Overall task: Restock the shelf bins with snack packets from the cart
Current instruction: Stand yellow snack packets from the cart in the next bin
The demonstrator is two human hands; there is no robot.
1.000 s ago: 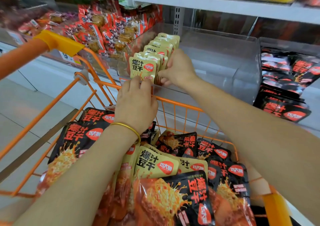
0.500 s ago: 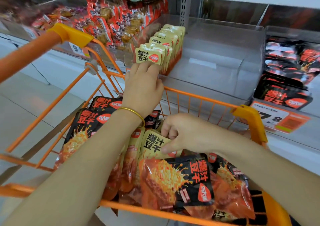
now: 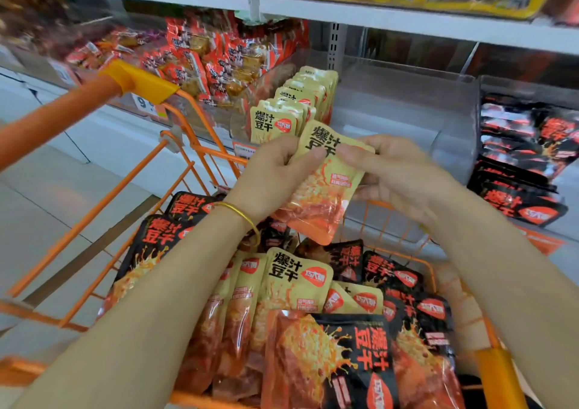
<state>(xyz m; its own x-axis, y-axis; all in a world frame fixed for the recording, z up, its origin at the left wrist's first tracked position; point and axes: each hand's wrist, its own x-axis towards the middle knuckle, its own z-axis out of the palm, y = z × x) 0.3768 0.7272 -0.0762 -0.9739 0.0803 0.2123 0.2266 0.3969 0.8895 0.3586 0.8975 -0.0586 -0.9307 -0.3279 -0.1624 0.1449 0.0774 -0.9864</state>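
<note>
Single view from a wide-angle camera worn on the head. It faced forward and down, over the orange wire cart [image 3: 62, 112] toward the clear plastic shelf bin [image 3: 407, 111], near enough that both forearms [image 3: 156, 299] filled the lower frame. The left hand [image 3: 272, 173] and right hand [image 3: 404, 170], gripping a yellow foil snack packet [image 3: 326, 195], lay at centre; the white shelf edge [image 3: 407, 21] crossed the top.

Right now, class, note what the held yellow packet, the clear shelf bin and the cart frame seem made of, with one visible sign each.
Yellow packet: thin glossy plastic film, likely; it creases and its lower part is see-through.
Shelf bin: clear rigid plastic, probably acrylic; you see straight through its walls.
Cart frame: probably metal, orange-coated; slim straight rods and tube.
</note>
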